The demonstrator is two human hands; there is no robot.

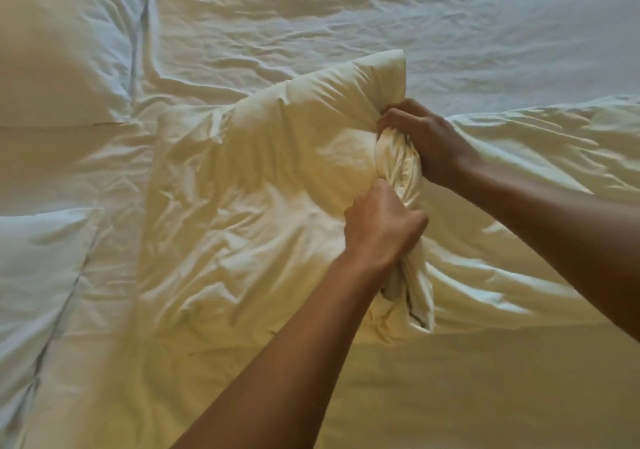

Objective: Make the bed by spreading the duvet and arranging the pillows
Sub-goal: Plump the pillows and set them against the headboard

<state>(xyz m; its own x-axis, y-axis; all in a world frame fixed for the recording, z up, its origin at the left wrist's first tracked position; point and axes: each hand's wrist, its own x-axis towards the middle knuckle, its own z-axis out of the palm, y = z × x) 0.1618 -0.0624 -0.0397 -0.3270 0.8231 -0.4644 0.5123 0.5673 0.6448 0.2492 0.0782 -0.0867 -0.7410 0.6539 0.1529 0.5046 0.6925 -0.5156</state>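
A cream-white pillow [277,171] lies in the middle of the bed, its open case end bunched into a twisted roll. My left hand [384,227] grips the lower part of that bunched fabric. My right hand [422,137] grips the upper part, close to the pillow's far corner. Two more white pillows lie at the left: one at the top left [65,43] and one at the lower left [38,275]. The white duvet [540,144] lies rumpled at the right, under my right forearm.
The wrinkled white sheet [381,16] covers the far part of the bed. A smoother stretch of bedding [485,379] fills the near right. A dark strip shows past the bed's far edge at the top.
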